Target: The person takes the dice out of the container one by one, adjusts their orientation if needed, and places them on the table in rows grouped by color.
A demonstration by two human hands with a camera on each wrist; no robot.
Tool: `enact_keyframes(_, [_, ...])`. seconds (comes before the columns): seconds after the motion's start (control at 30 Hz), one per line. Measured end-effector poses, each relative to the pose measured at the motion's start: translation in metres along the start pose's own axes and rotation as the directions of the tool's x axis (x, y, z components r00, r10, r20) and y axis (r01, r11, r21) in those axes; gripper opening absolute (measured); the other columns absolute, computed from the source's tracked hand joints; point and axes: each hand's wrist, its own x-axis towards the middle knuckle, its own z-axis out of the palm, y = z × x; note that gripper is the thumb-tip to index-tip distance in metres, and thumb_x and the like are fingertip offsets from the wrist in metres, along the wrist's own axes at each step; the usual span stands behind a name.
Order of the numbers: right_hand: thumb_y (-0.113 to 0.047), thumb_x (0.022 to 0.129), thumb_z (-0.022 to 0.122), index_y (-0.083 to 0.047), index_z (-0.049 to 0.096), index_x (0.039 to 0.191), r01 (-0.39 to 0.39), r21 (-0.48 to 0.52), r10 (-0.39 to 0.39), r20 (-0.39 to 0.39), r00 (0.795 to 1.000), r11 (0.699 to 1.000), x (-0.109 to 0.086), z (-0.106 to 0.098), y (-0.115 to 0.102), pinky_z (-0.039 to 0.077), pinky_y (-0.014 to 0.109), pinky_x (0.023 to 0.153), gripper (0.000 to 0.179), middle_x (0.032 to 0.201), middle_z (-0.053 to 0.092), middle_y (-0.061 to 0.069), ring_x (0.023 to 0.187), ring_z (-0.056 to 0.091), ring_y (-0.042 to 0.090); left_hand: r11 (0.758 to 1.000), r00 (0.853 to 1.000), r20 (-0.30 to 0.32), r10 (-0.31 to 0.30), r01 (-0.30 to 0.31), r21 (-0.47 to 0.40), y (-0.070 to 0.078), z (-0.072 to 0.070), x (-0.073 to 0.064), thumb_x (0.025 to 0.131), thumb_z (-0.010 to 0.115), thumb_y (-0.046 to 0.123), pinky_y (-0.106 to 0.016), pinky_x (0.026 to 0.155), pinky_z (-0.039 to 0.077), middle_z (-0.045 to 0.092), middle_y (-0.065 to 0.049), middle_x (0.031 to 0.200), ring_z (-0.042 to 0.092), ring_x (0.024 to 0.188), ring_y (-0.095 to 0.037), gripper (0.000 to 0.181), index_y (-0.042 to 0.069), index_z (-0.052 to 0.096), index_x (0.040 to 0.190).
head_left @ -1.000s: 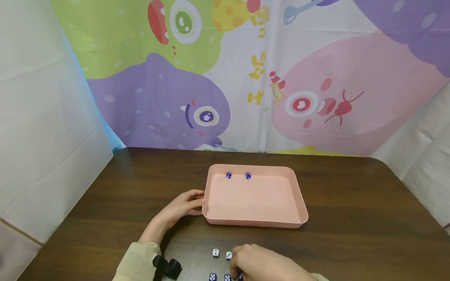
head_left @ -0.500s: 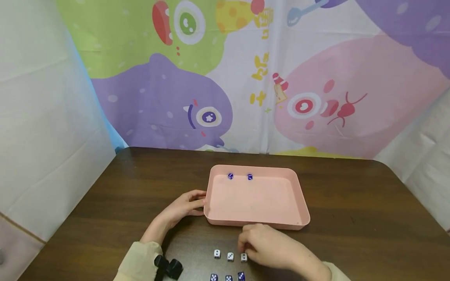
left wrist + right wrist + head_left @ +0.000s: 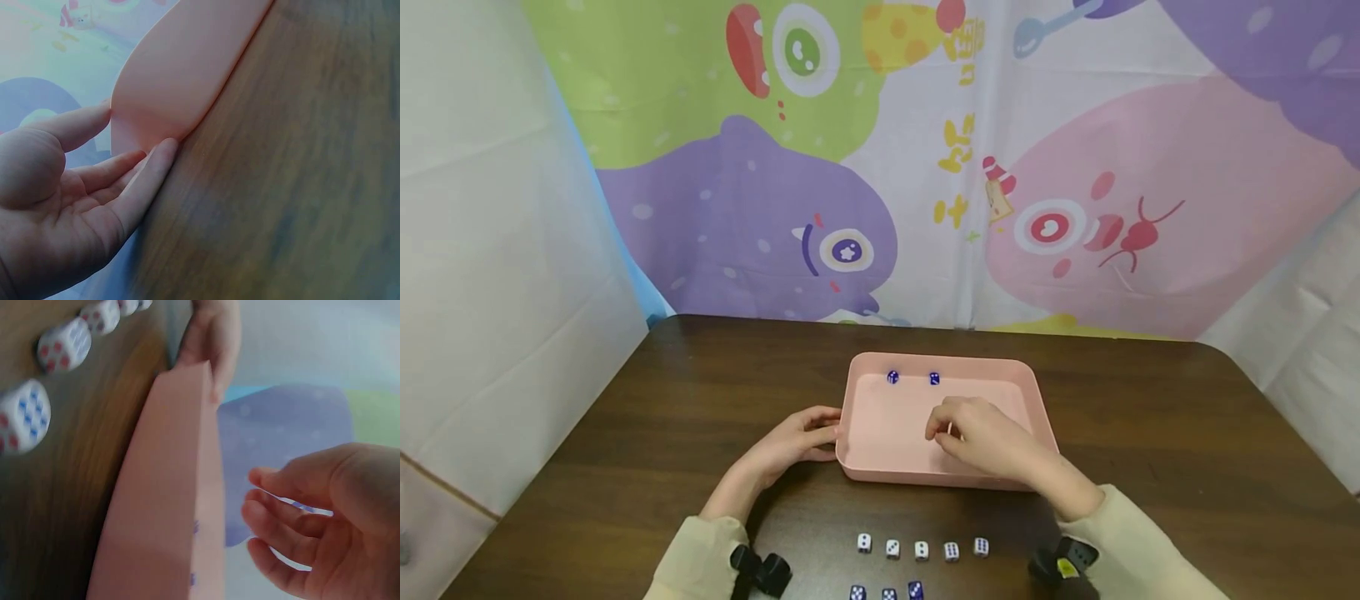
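My left hand (image 3: 797,437) holds the pink tray (image 3: 887,454) at its left end. In the left wrist view the thumb (image 3: 87,125) meets the rim while the other fingers reach the wall's lower edge. Over the tray hovers my right hand (image 3: 981,433), fingers loosely bent and nothing visible between them; the right wrist view shows a gap between thumb and fingers (image 3: 275,525). Two blue dice, a left one (image 3: 892,377) and a right one (image 3: 934,378), lie along the tray's far side.
On the brown table (image 3: 760,342), nearer me, runs a row of several white dice (image 3: 952,552). Below it sit blue dice (image 3: 915,591), partly cut by the frame edge. A cartoon-printed cloth (image 3: 925,267) hangs behind the table.
My right hand has moved from the blue dice in front, past the white row, to above the tray, uncovering those dice. My left hand stays at the tray's left end.
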Motion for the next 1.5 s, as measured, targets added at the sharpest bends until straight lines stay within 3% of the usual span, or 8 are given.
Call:
enact_keyframes(0.37, [-0.002, 0.083, 0.055, -0.006, 0.067, 0.091, -0.148, -0.007, 0.148, 0.005, 0.989, 0.989, 0.029, 0.008, 0.031, 0.049, 0.025, 0.065, 0.015, 0.086, 0.065, 0.003, 0.075, 0.056, 0.012, 1.000, 1.000, 0.003, 0.004, -0.004, -0.010, -0.001, -0.001, -0.001, 0.092, 0.052, 0.015, -0.040, 0.087, 0.050, 0.042, -0.028, 0.125, 0.053, 0.104, -0.022, 0.049, -0.013, 0.035, 0.129])
enact_keyframes(0.67, [0.000, 0.082, 0.053, -0.003, 0.063, 0.104, -0.166, -0.077, 0.168, 0.023, 0.985, 0.983, 0.044, 0.013, 0.046, 0.051, 0.037, 0.080, 0.024, 0.104, 0.064, 0.008, 0.093, 0.060, 0.023, 1.000, 1.000, 0.005, 0.014, -0.014, -0.006, -0.001, -0.001, 0.001, 0.092, 0.054, 0.017, -0.039, 0.087, 0.050, 0.042, -0.028, 0.126, 0.054, 0.104, -0.022, 0.052, -0.013, 0.034, 0.129])
enact_keyframes(0.9, [-0.006, 0.088, 0.052, 0.001, 0.058, 0.112, -0.142, -0.121, 0.147, 0.030, 0.989, 0.982, 0.052, 0.020, 0.054, 0.049, 0.038, 0.086, 0.026, 0.113, 0.056, 0.013, 0.101, 0.057, 0.025, 1.000, 1.000, 0.005, 0.014, -0.014, -0.008, -0.002, -0.001, 0.000, 0.091, 0.054, 0.018, -0.039, 0.087, 0.050, 0.042, -0.028, 0.126, 0.054, 0.104, -0.022, 0.052, -0.013, 0.035, 0.129])
enact_keyframes(1.13, [-0.009, 0.093, 0.045, 0.005, 0.050, 0.125, -0.137, -0.132, 0.148, 0.077, 0.986, 0.982, 0.057, 0.025, 0.060, 0.036, 0.043, 0.103, 0.034, 0.128, 0.049, 0.020, 0.121, 0.044, 0.032, 1.000, 1.000, 0.006, 0.005, -0.005, -0.006, -0.002, -0.001, 0.000, 0.092, 0.054, 0.017, -0.039, 0.087, 0.050, 0.042, -0.028, 0.126, 0.054, 0.104, -0.022, 0.052, -0.013, 0.034, 0.130])
enact_keyframes(1.5, [-0.008, 0.091, 0.049, 0.003, 0.056, 0.117, -0.166, -0.148, 0.181, 0.093, 0.979, 0.975, 0.056, 0.031, 0.065, 0.043, 0.041, 0.096, 0.029, 0.121, 0.053, 0.017, 0.113, 0.050, 0.030, 1.000, 1.000, 0.011, 0.014, -0.014, -0.009, 0.001, -0.001, 0.000, 0.092, 0.053, 0.016, -0.039, 0.087, 0.050, 0.041, -0.030, 0.126, 0.054, 0.104, -0.023, 0.052, -0.014, 0.034, 0.130])
